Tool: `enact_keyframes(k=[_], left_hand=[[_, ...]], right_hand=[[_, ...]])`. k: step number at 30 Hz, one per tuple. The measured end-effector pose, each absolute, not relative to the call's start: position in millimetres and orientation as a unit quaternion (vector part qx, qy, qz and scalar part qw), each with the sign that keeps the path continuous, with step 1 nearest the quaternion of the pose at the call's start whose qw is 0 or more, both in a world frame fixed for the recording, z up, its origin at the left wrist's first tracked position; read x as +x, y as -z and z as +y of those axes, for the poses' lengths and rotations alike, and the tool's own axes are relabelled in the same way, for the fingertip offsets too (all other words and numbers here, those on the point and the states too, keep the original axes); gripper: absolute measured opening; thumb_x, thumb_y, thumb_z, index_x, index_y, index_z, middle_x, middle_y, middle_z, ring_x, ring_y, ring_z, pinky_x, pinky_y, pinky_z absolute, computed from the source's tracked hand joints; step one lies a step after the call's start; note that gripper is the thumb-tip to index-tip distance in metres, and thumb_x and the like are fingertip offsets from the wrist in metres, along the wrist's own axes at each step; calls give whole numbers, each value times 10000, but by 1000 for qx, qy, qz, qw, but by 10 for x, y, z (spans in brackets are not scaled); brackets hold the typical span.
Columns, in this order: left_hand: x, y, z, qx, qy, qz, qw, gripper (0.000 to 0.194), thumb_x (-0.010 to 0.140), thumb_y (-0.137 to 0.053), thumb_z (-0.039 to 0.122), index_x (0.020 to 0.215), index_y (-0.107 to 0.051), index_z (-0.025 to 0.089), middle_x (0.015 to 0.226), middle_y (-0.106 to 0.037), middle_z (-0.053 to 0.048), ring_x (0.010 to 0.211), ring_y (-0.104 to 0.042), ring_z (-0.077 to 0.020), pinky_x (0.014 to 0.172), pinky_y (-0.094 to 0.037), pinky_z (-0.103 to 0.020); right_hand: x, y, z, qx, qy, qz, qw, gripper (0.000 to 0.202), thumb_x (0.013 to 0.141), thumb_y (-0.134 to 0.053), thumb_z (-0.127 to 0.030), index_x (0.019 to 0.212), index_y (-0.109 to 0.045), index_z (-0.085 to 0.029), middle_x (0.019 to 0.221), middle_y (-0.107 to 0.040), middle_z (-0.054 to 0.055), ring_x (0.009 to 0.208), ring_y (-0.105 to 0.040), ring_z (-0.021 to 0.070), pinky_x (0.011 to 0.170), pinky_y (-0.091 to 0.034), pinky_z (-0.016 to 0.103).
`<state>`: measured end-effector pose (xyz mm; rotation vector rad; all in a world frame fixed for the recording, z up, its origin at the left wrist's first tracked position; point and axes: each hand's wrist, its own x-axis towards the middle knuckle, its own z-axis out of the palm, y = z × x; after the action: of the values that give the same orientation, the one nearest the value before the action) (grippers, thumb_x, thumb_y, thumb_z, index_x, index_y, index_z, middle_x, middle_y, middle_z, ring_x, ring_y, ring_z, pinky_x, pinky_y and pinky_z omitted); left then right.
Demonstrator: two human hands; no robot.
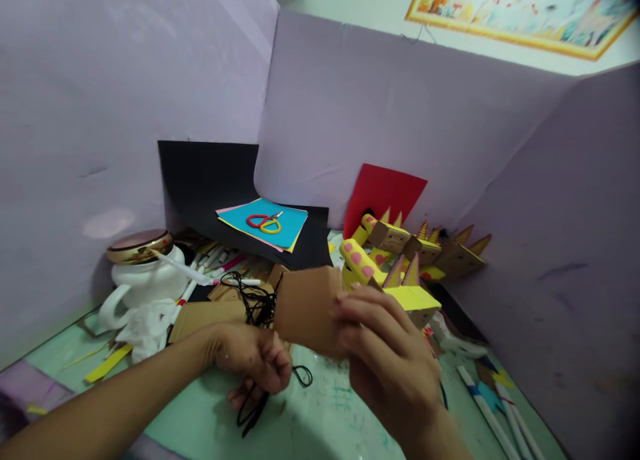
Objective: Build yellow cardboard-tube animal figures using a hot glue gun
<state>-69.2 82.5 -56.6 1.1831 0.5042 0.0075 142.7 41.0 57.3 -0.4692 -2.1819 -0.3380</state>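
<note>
My right hand grips the right edge of a brown cardboard piece, held up above the table. Below and left of it, my left hand is closed around a thin black cord; its ends and a small loop hang beneath the fingers. A tangle of the same black cord lies behind my left hand, against the cardboard's left side.
Left stands a white mug beside crumpled tissue. Red-and-yellow scissors lie on blue paper at the back. Yellow cardboard figures stand right, near markers. Purple panels enclose the table.
</note>
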Motion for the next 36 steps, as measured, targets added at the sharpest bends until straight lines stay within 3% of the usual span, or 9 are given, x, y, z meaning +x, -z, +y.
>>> enact_keyframes(k=[5,6,9,13,17,23,29,33,36], left_hand=[[-675,549,814,543,-3,234,807,308,632,-760,416,649,-562,180,415,-603,-4,276,-510,-154,242,-394,-203],[-676,573,822,537,-8,228,812,313,617,-767,415,658,-566,179,412,-601,-2,275,-510,-154,238,-396,-201],[-689,652,846,524,-23,215,824,316,616,-766,407,666,-559,174,409,-601,-5,286,-528,-162,235,-405,-197],[-717,674,849,519,-70,230,821,242,705,-708,351,695,-559,160,426,-610,-3,296,-540,-143,250,-409,-166],[-722,642,840,522,-82,217,821,214,755,-668,336,716,-546,165,416,-597,8,265,-508,-128,251,-401,-157],[-765,427,806,533,-61,233,811,292,696,-730,380,685,-539,161,394,-529,32,288,-504,-116,263,-396,-148],[-1039,133,717,489,-322,212,783,324,655,-760,379,651,-545,135,519,-547,26,265,-407,-32,251,-348,-111],[-1181,145,705,522,-274,230,774,318,648,-764,381,647,-574,127,474,-504,26,259,-443,-55,238,-321,-105],[-1303,166,729,534,-277,244,760,314,611,-781,382,612,-602,124,443,-492,26,241,-409,-50,232,-302,-115]], right_hand=[[1860,-156,152,-233,97,-784,566,213,751,-562,-38,684,-516,-235,875,-639,35,919,-629,198,760,-511,321],[1939,-65,117,-242,69,-736,629,219,765,-553,-51,654,-505,-233,859,-632,31,897,-632,199,766,-506,333],[2129,145,35,-288,-94,-678,669,242,743,-657,-154,572,-502,-226,828,-656,28,876,-643,227,738,-512,349],[2241,230,19,-331,-316,-610,646,364,634,-766,-164,475,-440,-197,644,-628,-8,704,-641,174,654,-515,273],[2304,232,93,-351,-446,-528,631,522,519,-819,-379,415,-341,-198,494,-514,-16,546,-569,166,526,-470,275],[2326,337,-34,-399,-485,-410,661,468,457,-860,-281,505,-400,-208,620,-544,-20,681,-581,179,626,-472,280],[1996,445,-83,-399,-542,-400,622,341,556,-807,-366,625,-513,-207,607,-569,-22,562,-522,124,504,-411,206],[1665,371,118,-422,-590,-386,571,225,548,-743,-212,662,-550,-186,614,-611,-13,530,-540,109,474,-426,198],[1424,278,321,-452,-615,-286,579,286,489,-705,-158,723,-544,-187,584,-600,-47,489,-547,108,451,-476,219]])
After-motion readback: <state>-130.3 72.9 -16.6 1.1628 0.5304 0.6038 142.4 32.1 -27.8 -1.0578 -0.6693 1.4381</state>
